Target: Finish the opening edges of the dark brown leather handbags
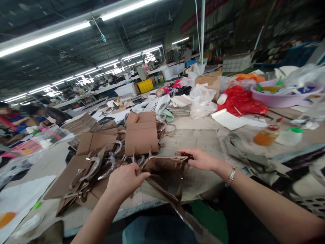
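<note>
I see the open brown bag [162,166] just right of the heaped bags [67,176]. The right hand [201,160] pinches its rim; the left hand [124,179] meets the heap-side edge, whether closed on it I cannot tell, probably to keep the mouth spread. The heap looks smooth, stiff and boxy, its curved handles [96,165] wrapped in shiny film.

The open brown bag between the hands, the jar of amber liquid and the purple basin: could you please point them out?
Open brown bag [164,166], head view: its inner wall.
Jar of amber liquid [264,138], head view: its side.
Purple basin [281,100], head view: its outer wall.
</note>
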The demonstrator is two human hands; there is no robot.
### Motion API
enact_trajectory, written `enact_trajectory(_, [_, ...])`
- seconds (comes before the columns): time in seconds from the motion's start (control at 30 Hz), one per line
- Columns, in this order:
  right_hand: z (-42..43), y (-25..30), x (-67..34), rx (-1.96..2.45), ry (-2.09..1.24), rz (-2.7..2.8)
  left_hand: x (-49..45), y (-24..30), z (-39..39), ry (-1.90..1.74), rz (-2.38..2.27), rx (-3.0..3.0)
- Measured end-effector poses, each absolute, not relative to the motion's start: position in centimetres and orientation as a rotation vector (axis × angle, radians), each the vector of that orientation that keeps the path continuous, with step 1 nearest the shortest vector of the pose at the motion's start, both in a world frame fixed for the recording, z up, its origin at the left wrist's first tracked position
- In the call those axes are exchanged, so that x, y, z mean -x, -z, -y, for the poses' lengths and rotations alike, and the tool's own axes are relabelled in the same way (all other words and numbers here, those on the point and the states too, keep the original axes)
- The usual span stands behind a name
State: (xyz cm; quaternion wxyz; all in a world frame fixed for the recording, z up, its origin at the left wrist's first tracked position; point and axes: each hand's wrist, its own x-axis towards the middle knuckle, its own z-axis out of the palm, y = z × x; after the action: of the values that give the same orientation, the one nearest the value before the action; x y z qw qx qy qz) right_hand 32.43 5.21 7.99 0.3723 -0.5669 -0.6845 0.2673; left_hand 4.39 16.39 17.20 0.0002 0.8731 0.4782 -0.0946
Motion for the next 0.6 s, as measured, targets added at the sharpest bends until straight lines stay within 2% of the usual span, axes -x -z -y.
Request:
enact_trajectory(0.13, [-6.3,-6.8,-31.7,1.418,-0.596,1.711,-5.3,-16.3,-16.3,-0.233,-1.142,-3.001])
enact_trajectory(0.23, [-6.3,-6.6,-31.2,1.324,-0.524,1.713,-6.9,-15.5,-16.3,-0.424,-0.844,-3.046])
enact_trajectory(0.4, [-5.8,-7.1,-30.8,1.226,-0.344,1.761,-8.9,-14.4,-15.8,-0.434,-0.631,-3.054])
enact_trajectory(0.6, [-6.0,-6.8,-29.8,1.223,-0.14,1.776,-9.8,-13.5,-15.9,-0.398,-0.669,-3.034])
